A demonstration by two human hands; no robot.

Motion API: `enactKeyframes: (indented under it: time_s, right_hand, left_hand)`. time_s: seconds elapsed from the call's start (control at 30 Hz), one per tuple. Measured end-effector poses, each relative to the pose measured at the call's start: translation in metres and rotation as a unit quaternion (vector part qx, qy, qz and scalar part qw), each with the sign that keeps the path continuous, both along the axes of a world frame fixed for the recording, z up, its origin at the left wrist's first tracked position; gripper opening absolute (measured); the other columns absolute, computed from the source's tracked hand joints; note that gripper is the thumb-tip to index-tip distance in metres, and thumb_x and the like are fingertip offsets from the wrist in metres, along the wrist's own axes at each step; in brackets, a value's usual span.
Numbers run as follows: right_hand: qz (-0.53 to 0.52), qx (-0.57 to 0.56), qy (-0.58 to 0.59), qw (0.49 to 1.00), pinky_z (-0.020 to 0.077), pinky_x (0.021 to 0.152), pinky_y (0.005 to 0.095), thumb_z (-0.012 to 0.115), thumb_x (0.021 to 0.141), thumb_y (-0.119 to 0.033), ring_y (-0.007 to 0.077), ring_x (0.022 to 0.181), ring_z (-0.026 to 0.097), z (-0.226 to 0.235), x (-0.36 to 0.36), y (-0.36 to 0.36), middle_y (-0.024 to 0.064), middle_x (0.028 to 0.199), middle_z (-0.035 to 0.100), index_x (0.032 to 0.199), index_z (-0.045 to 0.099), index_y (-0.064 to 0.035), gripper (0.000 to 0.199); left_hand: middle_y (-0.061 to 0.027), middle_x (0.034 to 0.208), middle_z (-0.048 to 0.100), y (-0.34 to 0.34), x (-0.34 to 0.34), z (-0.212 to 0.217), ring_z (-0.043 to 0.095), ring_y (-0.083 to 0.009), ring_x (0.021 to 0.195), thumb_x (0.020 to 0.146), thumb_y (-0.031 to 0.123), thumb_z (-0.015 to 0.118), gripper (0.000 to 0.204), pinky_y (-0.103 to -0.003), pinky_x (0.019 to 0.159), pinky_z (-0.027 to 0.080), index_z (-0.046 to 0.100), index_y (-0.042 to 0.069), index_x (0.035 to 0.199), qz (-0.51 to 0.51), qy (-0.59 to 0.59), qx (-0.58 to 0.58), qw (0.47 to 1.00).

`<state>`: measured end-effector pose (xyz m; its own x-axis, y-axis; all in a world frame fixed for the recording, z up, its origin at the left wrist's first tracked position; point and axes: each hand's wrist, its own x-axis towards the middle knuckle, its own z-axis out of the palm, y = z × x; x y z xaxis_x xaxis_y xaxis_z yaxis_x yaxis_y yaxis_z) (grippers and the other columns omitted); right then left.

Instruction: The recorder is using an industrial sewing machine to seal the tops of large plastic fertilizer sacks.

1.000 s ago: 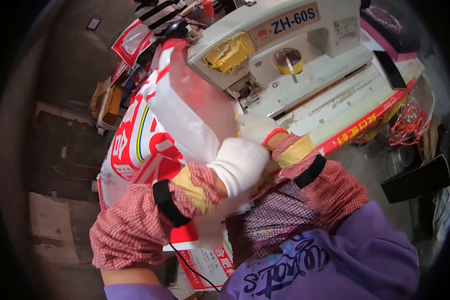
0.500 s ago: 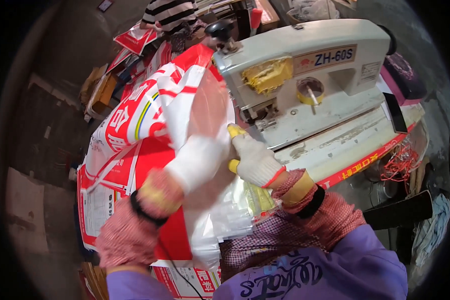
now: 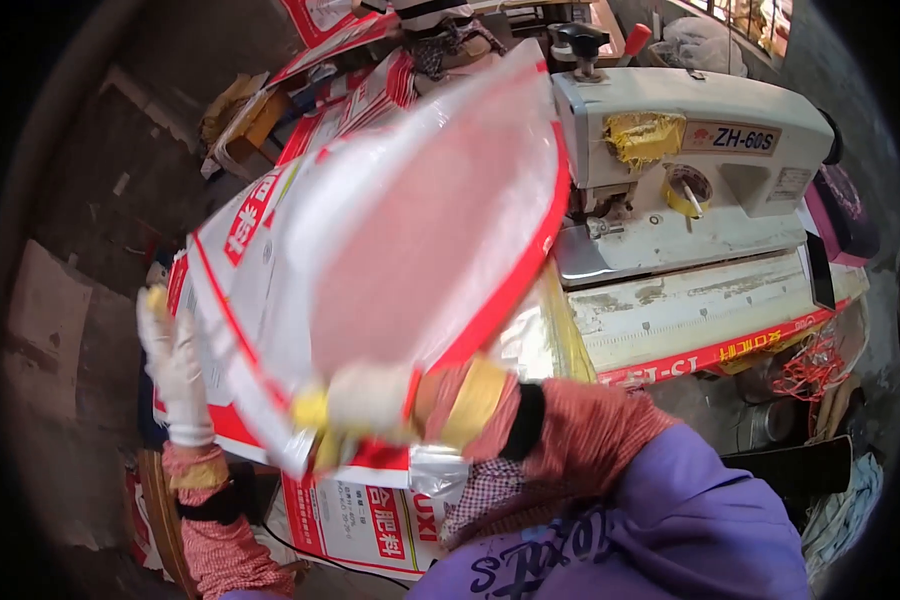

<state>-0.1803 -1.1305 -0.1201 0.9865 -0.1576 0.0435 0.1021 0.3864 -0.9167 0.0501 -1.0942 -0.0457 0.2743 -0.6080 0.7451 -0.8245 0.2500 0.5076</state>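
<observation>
A large red-and-white plastic bag [image 3: 270, 270] lies spread before me, its mouth gaping wide with a pinkish inside; it is blurred by motion. My right hand [image 3: 370, 402], in a white glove with yellow fingertips, closes on the bag's near edge. Off at the bag's left side, my gloved left hand [image 3: 178, 375] is raised with its fingers stretched out, holding nothing. Right of the bag's mouth stands a pale sewing machine [image 3: 690, 150] with a dark knob on top. Beneath the bag's near side, clear plastic film [image 3: 535, 340] shows in part.
A yellow tape roll [image 3: 687, 190] sits on the machine, and a dark phone [image 3: 819, 271] lies by its right end. Red string [image 3: 812, 368] hangs below the machine table. Printed bags [image 3: 355, 520] lie under my work. A person in a striped top [image 3: 435, 12] is at the far side.
My left hand has left the bag's mouth and swung to the far left, fingers spread. My right hand has moved left and nearer. The bag's mouth has opened wide; the view has shifted.
</observation>
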Motion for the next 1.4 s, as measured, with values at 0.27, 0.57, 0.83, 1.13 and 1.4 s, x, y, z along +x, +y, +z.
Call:
enactKeyframes:
  time_s: [0.27,0.57,0.83,1.13,1.4]
  right_hand:
    - [0.040,-0.188,0.038,0.981,0.0459,0.079,0.0304,0.059,0.079,-0.023,0.0178,0.090,0.060,-0.061,-0.084,0.029,0.0110,0.099,0.062,0.107,0.058,-0.0021,0.035]
    - [-0.244,-0.616,0.335,0.670,0.0441,0.084,0.0275,0.052,0.084,-0.008,0.0194,0.097,0.055,-0.090,-0.176,-0.060,0.0116,0.110,0.055,0.118,0.046,0.0012,0.036]
    - [-0.218,-0.823,0.238,0.468,0.0423,0.087,0.0297,0.049,0.084,-0.015,0.0230,0.104,0.052,-0.101,-0.116,-0.053,0.0121,0.116,0.053,0.118,0.049,-0.0070,0.035]
    - [-0.154,-0.754,0.378,0.515,0.0425,0.089,0.0342,0.051,0.083,-0.029,0.0306,0.107,0.050,-0.106,-0.199,-0.058,0.0163,0.116,0.052,0.119,0.047,-0.0045,0.044]
    - [-0.504,0.192,0.057,0.840,0.0486,0.076,0.0338,0.064,0.079,-0.021,0.0207,0.086,0.058,-0.164,-0.194,-0.107,0.0065,0.102,0.061,0.109,0.054,-0.0033,0.036]
  left_hand:
    - [-0.0145,0.119,0.050,0.113,0.015,-0.113,0.052,-0.0188,0.106,0.094,0.036,0.032,0.051,-0.031,0.091,0.042,0.041,-0.006,0.121,-0.131,0.591,0.213,0.767]
    - [-0.0074,0.094,0.062,0.237,-0.057,-0.151,0.059,-0.0105,0.079,0.087,0.026,0.054,0.033,-0.023,0.072,0.045,0.054,-0.004,0.102,-0.023,0.545,0.233,0.805]
    - [-0.0053,0.095,0.060,0.309,-0.053,-0.182,0.056,-0.0082,0.084,0.087,0.026,0.055,0.034,-0.023,0.074,0.044,0.054,-0.004,0.104,0.031,0.553,0.212,0.806]
    - [-0.0071,0.100,0.059,0.306,-0.055,-0.197,0.057,-0.0109,0.087,0.089,0.031,0.051,0.041,-0.024,0.078,0.045,0.050,-0.004,0.110,0.002,0.603,0.152,0.783]
    - [-0.0107,0.105,0.059,0.300,-0.038,-0.216,0.057,-0.0156,0.093,0.088,0.044,0.047,0.056,-0.027,0.082,0.044,0.049,-0.005,0.115,-0.008,0.477,0.218,0.851]
